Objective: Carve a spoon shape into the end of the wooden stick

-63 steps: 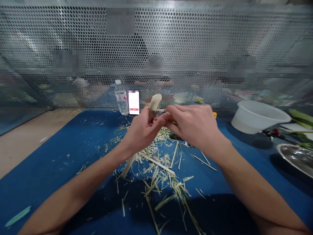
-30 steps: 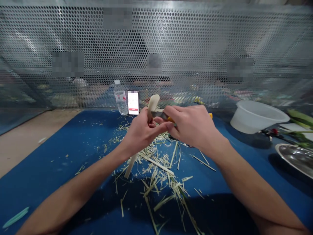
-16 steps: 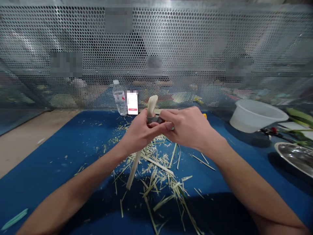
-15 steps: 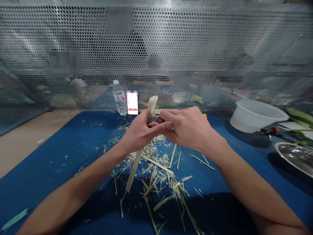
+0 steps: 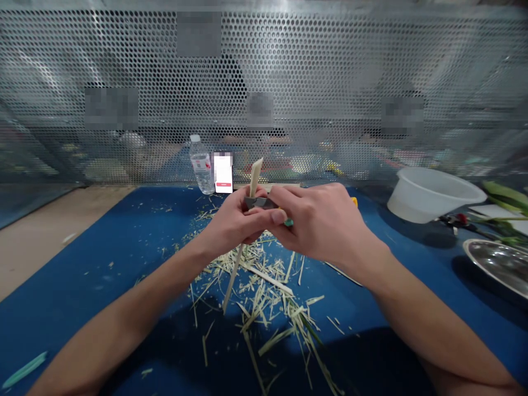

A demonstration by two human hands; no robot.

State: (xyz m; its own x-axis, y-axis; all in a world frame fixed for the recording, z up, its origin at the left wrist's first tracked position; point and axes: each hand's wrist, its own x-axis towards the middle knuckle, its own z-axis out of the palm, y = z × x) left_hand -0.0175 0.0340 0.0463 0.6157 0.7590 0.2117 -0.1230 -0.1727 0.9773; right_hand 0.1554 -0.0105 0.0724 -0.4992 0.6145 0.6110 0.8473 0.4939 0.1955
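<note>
My left hand (image 5: pixel 235 217) is closed around a pale, flat plant strip (image 5: pixel 255 177). The strip's slanted end stands up above the fingers, and its thin tail (image 5: pixel 233 280) hangs below them. In my right hand (image 5: pixel 322 217) is a small knife (image 5: pixel 258 203) with a dark grey blade. That blade lies across the strip at my left fingers. A bit of yellow shows behind my right hand and some teal by my left thumb tip; most of the handle is hidden. My two hands touch at the thumb.
Pale shavings (image 5: pixel 264 286) litter the blue mat (image 5: pixel 124 247). A water bottle (image 5: pixel 202 168) and a lit phone (image 5: pixel 223 173) stand before a perforated metal panel (image 5: pixel 309 66). Right are a white tub (image 5: pixel 433 195), a steel bowl (image 5: pixel 501 264) and green leaves (image 5: pixel 507 195). A teal strip (image 5: pixel 25 369) lies front left.
The plant strip has turned in my left hand, so its top and tail look narrower. My right hand has shifted slightly right and down with the knife.
</note>
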